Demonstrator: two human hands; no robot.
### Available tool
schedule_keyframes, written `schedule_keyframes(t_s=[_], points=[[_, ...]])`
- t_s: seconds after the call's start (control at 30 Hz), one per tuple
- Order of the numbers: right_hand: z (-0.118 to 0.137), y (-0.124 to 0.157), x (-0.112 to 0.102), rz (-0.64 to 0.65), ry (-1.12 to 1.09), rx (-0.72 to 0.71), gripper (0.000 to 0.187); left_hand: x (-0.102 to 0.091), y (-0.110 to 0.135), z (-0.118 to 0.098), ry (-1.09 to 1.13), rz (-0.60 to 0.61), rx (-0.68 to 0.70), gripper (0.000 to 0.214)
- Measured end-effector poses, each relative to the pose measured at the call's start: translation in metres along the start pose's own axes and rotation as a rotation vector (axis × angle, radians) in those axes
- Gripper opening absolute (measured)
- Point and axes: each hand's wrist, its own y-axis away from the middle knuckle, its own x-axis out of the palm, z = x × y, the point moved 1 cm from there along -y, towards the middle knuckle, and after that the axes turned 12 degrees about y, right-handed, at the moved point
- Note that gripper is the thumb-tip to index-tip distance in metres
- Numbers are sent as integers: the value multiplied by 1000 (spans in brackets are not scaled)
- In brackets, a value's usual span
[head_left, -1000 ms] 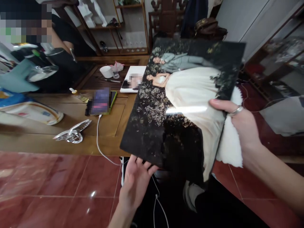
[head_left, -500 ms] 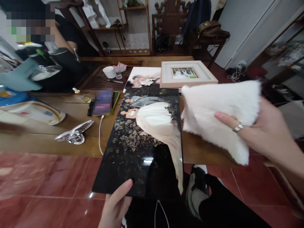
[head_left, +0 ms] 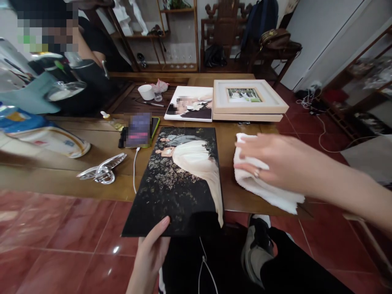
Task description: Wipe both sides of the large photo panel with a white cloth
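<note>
A glossy dark photo panel (head_left: 180,183) showing a couple lies flat on the wooden table (head_left: 73,179), its near end jutting past the table edge. My left hand (head_left: 151,253) grips that near edge, thumb on top. To the panel's right, a white fluffy cloth (head_left: 263,190) rests on the table. My right hand (head_left: 269,161), a ring on one finger, presses down on the cloth with its fingers curled over it.
Behind the panel lie a white photo canvas (head_left: 190,104) and a pale wooden picture frame (head_left: 248,100). A phone on a white cable (head_left: 139,130), a silver clip (head_left: 102,173), a white cup (head_left: 146,92) and a blue-and-white bag (head_left: 43,134) are at left. Another person sits at far left.
The photo panel has come down from a raised tilt to lie flat on the table. My right hand let go of its edge and brought the cloth down onto the table.
</note>
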Motion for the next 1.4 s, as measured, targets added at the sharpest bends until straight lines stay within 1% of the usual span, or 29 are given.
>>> schedule_keyframes(t_s=[0.07,0.13,0.17,0.2,0.27,0.33,0.37,0.43,0.5,0.57,0.7,0.83,0.9,0.97,1.07,1.17,1.2,1.33,1.4], points=[[-10,-46,-3,71,187,2,22,7,-4,-1,19,-7,15,52],[-22,-98,8,60,301,-8,21,17,-6,-3,36,-10,12,49],[-28,-124,18,63,321,-35,24,22,-8,-4,44,-7,8,48],[-33,-148,30,77,317,-59,33,27,-9,-6,52,-3,15,48],[-43,-188,57,133,294,-97,58,35,-11,-8,62,4,48,49],[-49,-218,81,180,323,-98,75,40,-14,-11,64,-5,91,52],[-51,-229,91,223,347,-84,78,42,-14,-11,59,-9,101,53],[-55,-243,105,312,384,-63,75,45,-14,-12,48,-5,123,57],[-58,-250,112,388,397,-63,66,49,-10,-12,51,15,157,63],[-62,-252,114,417,390,-83,61,55,-5,-11,68,25,172,67],[-64,-246,112,432,414,-97,65,64,4,-11,96,9,162,60],[-55,-240,111,420,439,-119,57,64,7,-12,95,1,165,58],[-50,-238,109,390,447,-124,55,61,6,-11,103,41,166,59],[-48,-238,104,348,451,-118,57,59,2,-10,103,117,160,61],[-51,-239,93,281,444,-95,58,60,-7,-10,81,198,181,62],[-59,-240,80,200,435,-25,56,70,-15,-13,95,215,257,49],[-61,-240,76,169,434,4,55,74,-17,-14,93,223,262,46],[-62,-239,59,58,413,100,51,92,-25,-19,50,283,190,39],[-58,-238,50,2,412,122,51,100,-32,-22,51,291,200,40]])
